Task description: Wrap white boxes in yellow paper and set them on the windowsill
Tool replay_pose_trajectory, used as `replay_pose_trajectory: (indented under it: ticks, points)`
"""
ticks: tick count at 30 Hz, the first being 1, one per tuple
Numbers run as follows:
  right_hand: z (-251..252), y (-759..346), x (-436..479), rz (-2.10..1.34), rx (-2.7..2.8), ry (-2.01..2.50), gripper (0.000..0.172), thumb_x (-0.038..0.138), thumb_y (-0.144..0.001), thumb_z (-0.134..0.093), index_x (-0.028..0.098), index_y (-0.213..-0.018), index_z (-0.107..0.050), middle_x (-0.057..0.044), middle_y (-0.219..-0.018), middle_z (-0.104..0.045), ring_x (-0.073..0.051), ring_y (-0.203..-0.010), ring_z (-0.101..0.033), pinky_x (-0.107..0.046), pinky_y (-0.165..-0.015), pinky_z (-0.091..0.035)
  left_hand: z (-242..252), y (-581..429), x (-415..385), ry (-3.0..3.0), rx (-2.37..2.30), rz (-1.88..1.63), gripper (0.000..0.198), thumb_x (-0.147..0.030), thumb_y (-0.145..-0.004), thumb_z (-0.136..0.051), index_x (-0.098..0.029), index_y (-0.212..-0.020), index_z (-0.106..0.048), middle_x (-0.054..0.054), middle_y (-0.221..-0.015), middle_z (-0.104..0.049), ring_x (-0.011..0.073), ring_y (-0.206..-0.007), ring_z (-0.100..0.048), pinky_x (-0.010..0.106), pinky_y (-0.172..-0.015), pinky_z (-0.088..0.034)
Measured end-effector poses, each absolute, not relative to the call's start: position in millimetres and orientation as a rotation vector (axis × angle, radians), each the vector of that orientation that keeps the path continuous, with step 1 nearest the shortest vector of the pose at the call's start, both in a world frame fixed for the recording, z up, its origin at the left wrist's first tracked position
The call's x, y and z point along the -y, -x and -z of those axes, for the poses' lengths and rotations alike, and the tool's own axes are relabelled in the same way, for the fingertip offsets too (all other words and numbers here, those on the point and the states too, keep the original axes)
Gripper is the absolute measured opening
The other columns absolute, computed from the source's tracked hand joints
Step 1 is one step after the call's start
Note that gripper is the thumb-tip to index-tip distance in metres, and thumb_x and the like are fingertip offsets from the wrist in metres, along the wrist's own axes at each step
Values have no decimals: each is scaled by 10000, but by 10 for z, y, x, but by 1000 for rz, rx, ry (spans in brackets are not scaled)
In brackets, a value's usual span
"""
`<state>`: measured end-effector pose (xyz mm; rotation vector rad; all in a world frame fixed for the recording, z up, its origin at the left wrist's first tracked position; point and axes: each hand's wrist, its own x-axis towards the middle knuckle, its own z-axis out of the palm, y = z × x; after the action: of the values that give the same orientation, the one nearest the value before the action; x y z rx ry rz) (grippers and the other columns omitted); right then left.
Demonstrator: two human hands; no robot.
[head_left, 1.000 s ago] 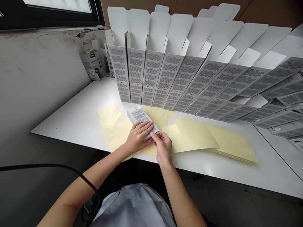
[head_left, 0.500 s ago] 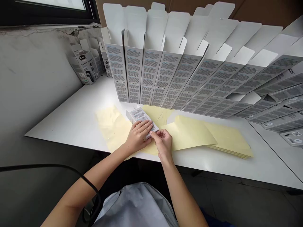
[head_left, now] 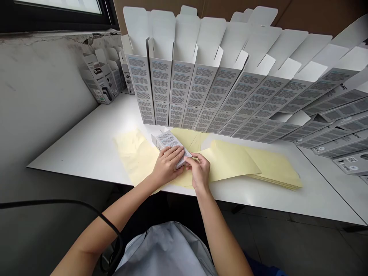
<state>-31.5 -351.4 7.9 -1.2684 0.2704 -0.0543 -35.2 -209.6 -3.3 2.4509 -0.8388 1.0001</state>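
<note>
A small printed cardboard box lies tilted on the yellow paper near the table's front edge, its far-left end showing loose flaps. My left hand is wrapped over the box, fingers across its printed face and thumb underneath. At the box's near-right end, my right hand pinches the edge between thumb and fingers. Just what the right fingertips grip at that end is partly hidden. Yellow paper sheets spread under and around both hands.
A row of tall printed boxes with raised flaps stands behind. More boxes sit by the wall at left, and others are stacked at right. A pile of yellow sheets lies right of my hands. A black cable hangs at left.
My right thumb and fingers have shifted slightly at the near end of the box. My left hand keeps its hold. The view has turned a little to the right.
</note>
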Motion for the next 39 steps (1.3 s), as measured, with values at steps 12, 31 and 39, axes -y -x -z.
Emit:
replay_pose_trajectory:
  ticks: [12,31,39]
  points:
    - [0,360,3653,-83,-23,1487,671,454,-566,-856,152,-1073,-538,-14,-741,-617,-162,-744,-592,-298,-710,-510,82,340,2078,-2447,848,-1008,509,-306,-876,-609,-147,-1348,-505,90,-1350,-572,228,-1280,-521,396,-1081,-334]
    - [138,247,3767,119,154,1653,447,454,-701,-767,129,-972,-624,-80,-843,-659,-186,-736,-614,-322,-696,-507,60,332,2076,-2431,865,-1035,521,-292,-865,-619,-152,-1351,-494,102,-1322,-592,235,-1262,-538,400,-1075,-342]
    - [93,286,3725,136,166,1636,416,461,-747,-722,137,-975,-596,-79,-883,-636,-172,-740,-590,-296,-647,-497,59,340,2080,-2443,867,-1018,526,-278,-857,-623,-152,-1351,-491,99,-1327,-590,230,-1272,-530,394,-1083,-334]
